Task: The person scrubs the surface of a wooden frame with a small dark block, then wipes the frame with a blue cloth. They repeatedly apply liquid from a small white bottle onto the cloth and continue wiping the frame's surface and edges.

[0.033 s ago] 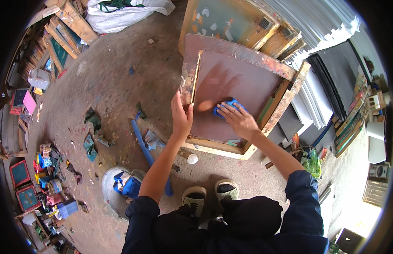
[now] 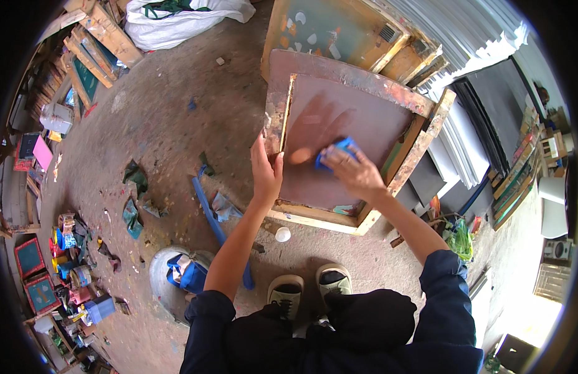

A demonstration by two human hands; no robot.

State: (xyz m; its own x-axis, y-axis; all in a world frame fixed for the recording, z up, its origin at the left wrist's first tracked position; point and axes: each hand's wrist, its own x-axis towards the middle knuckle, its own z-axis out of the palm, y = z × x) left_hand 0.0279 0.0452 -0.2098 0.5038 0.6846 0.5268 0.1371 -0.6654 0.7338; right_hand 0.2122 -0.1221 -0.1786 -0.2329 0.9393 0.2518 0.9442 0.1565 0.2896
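A wooden screen-printing frame (image 2: pixel 273 115) with brownish mesh (image 2: pixel 363 118) stands tilted in front of me, its wood stained with paint. My left hand (image 2: pixel 267 174) grips the frame's left side, thumb toward the inner edge and fingers along the outside. With my right hand (image 2: pixel 354 171), blurred by motion, I press a crumpled blue cloth (image 2: pixel 345 144) against the lower middle of the mesh. Darker smears show on the mesh above the cloth, and a pale orange oval spot (image 2: pixel 300 156) lies just left of it.
More screens (image 2: pixel 326 37) lean behind the frame. A round metal basin (image 2: pixel 161 280) with a blue cloth sits at lower left, beside a blue strip (image 2: pixel 208 212). A small white cup (image 2: pixel 282 234) stands below the frame. Paint cans and tubs (image 2: pixel 80 274) crowd the far left.
My right hand and the blue cloth have shifted very slightly to the right across the mesh, and that hand is now blurred. My left hand stays on the frame.
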